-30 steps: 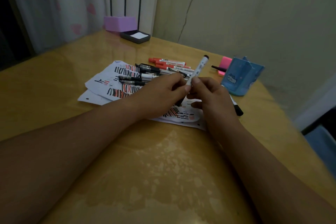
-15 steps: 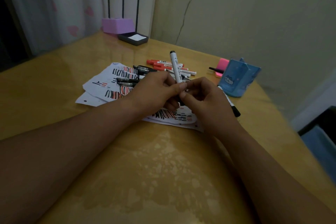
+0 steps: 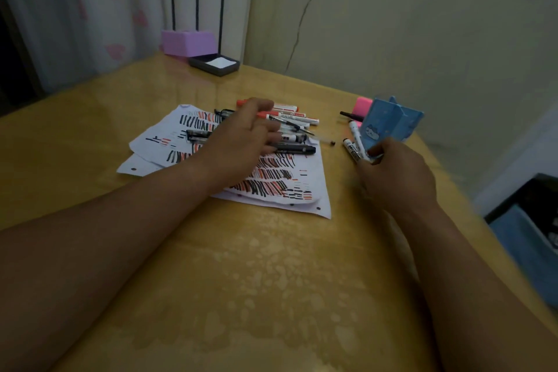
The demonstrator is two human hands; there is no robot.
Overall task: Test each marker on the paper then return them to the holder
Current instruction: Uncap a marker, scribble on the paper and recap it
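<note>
Yellow-wood tabletop (image 3: 241, 281); scribbled paper (image 3: 305, 193) at its middle, pile of markers (image 3: 299, 122) along the far edge. Left hand (image 3: 241, 142) hovers over the pile, fingers loosely spread, gripping nothing. Right hand (image 3: 395, 175) just beside the blue holder (image 3: 389, 121), fingers curled round the near end of a white marker (image 3: 355, 136); second white marker (image 3: 349, 147) alongside.

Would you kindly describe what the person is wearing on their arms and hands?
The left forearm and right forearm are bare up to the frame's edge, with no sleeves. The left hand and right hand have no gloves, and neither wrist shows a watch or bracelet. Rings cannot be ruled out in the dim light.
</note>
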